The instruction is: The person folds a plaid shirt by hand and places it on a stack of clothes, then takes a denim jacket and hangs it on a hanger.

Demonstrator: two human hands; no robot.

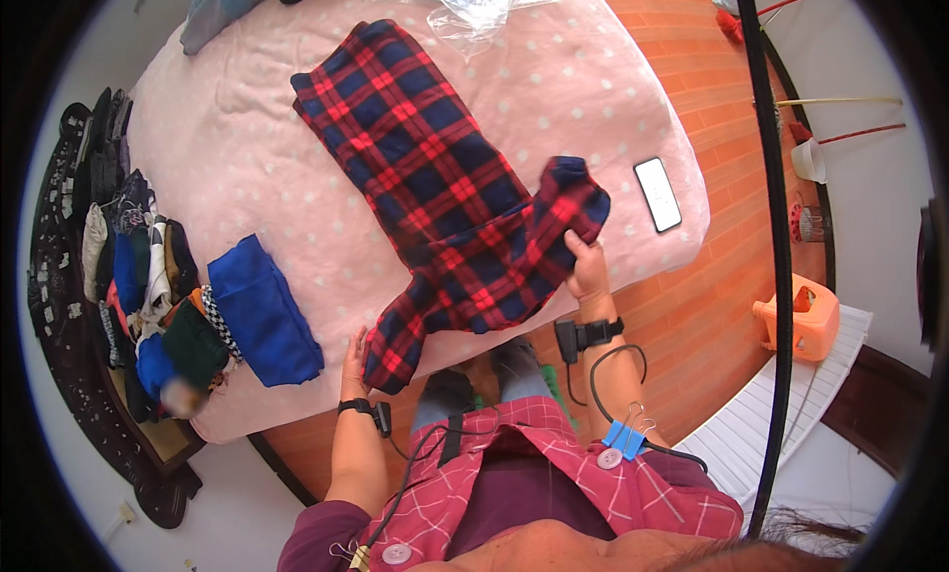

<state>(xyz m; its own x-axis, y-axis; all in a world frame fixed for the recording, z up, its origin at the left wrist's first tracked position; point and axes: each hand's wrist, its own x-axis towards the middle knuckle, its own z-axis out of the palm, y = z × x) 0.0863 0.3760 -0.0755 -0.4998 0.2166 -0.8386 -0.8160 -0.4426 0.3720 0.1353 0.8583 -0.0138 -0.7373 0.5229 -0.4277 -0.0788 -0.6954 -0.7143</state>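
Note:
A red and navy plaid garment (435,167) lies lengthwise on the pink bed cover, its long body reaching away and to the left. Two sleeve-like parts stick out at its near end. My right hand (587,265) grips the right one, thumb on top of the cloth, other fingers mostly hidden beneath it. Along the outer edge of the left one lies my left hand (354,368), its visible fingers straight and touching the fabric; the garment covers part of this hand. Just left of it rests a folded blue cloth (265,310).
A mixed pile of clothes (163,305) fills the bed's left edge. A phone (657,194) lies on the right of the pink cover (613,97). Clear plastic bags (484,8) are at the far edge. An orange plastic stool (803,320) stands right, beside a white slatted surface (751,424).

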